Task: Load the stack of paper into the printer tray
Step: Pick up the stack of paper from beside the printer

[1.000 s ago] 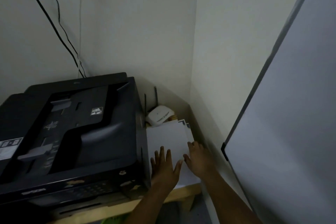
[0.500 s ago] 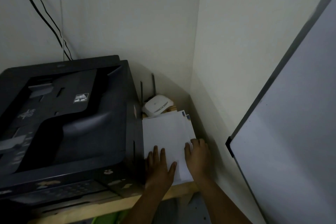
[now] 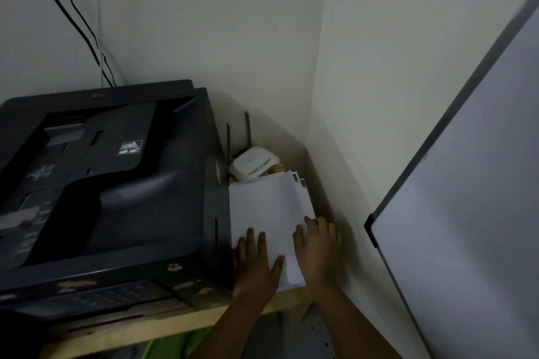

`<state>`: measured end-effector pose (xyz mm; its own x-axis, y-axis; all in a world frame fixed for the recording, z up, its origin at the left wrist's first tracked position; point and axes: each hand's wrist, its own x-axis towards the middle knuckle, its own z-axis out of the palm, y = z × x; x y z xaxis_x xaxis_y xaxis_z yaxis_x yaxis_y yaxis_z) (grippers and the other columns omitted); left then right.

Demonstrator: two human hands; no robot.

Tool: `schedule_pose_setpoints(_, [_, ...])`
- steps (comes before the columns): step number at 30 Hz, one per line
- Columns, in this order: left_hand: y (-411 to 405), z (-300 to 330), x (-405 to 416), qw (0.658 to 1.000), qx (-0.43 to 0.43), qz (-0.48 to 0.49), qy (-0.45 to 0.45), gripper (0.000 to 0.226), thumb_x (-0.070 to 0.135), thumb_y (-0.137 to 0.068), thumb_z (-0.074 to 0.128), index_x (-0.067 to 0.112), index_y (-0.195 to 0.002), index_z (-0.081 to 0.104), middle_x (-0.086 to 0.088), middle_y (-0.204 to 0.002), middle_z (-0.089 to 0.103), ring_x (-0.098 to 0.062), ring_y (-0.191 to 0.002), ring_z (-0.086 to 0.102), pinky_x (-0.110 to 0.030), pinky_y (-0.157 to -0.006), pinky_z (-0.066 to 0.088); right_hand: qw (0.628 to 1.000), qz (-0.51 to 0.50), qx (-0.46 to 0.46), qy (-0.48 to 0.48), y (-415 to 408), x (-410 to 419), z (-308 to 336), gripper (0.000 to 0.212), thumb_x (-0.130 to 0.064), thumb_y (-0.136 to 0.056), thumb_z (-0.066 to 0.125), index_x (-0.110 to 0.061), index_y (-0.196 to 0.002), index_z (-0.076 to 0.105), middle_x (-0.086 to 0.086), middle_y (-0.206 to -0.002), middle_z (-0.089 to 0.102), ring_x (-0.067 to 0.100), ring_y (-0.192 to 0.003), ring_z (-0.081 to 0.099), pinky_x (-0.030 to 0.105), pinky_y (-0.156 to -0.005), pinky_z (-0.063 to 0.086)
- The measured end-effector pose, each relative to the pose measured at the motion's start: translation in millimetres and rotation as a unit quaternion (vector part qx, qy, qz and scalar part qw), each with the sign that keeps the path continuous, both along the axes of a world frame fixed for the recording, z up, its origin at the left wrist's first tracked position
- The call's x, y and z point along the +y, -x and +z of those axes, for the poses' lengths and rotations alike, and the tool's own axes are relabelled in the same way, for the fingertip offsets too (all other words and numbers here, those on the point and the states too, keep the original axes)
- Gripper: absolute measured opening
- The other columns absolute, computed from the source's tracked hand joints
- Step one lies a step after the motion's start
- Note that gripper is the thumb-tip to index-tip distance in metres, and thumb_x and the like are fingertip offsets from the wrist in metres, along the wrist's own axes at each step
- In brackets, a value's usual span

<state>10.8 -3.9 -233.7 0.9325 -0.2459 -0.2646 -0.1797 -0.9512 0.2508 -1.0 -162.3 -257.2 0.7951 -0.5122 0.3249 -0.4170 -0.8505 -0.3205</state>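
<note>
Both flat on paper (image 3: 267, 207), left hand (image 3: 255, 264) spread, right hand (image 3: 318, 251) at edge, fingers loose; square edges, then lift toward printer (image 3: 108, 183)

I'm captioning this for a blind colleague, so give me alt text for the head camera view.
Both hands, left hand and right hand, rest on a stack of white paper lying on a wooden table beside a black printer. A white router sits behind the paper in the wall corner, and a whiteboard leans at right.
</note>
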Motion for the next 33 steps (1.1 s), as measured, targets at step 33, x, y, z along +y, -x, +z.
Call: schedule_pose_setpoints(33, [-1, -5, -1, 0.999, 0.012, 0.018, 0.034, 0.105, 0.084, -0.074, -0.016, 0.03, -0.163, -0.007, 0.003, -0.171, -0.02, -0.027, -0.157, -0.018, -0.053, -0.128, -0.002, 0.919, 0.024, 0.069, -0.388, -33, -11, 16, 0.065, -0.061, -0.086, 0.077, -0.018, -0.132, 0.06, 0.004, -0.125, 0.067, 0.028, -0.113, 0.07, 0.047, -0.092, 0.066])
